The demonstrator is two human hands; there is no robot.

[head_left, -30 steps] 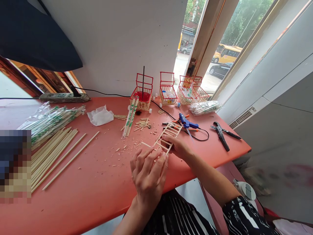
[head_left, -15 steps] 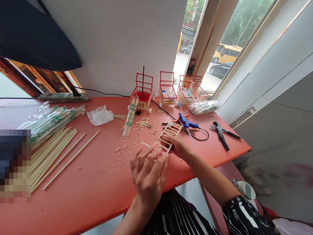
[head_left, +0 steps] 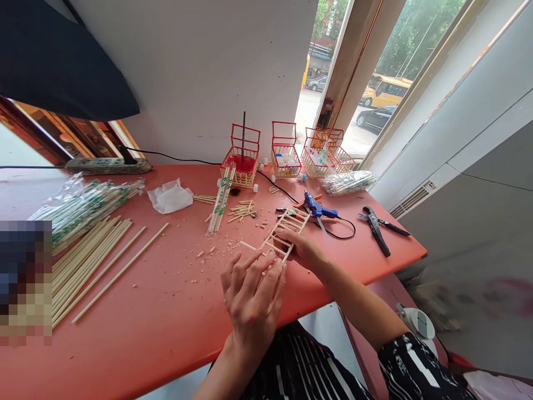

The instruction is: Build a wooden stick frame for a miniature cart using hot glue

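My right hand [head_left: 306, 251] grips a small ladder-like frame of wooden sticks [head_left: 296, 214] from its right side, thumb across the rungs. The frame tilts up and away over the table. At its near end my left hand [head_left: 251, 291] has its fingers bent together round a short wooden stick [head_left: 248, 245], whose tip pokes out to the left. The fingers hide most of that stick and where it meets the frame. Just beyond the frame lies a blue glue gun [head_left: 318, 205], with orange-handled pliers [head_left: 328, 220] partly beneath it.
Little red-rimmed stick carts [head_left: 245, 166] line the back of the orange table [head_left: 166, 350]. Chopsticks [head_left: 89, 261] and wrapped packs [head_left: 97, 203] lie left, near a power strip [head_left: 109, 165]. Short cut sticks [head_left: 242, 210] and crumbs are scattered centrally. Black cutters [head_left: 377, 229] rest on the right.
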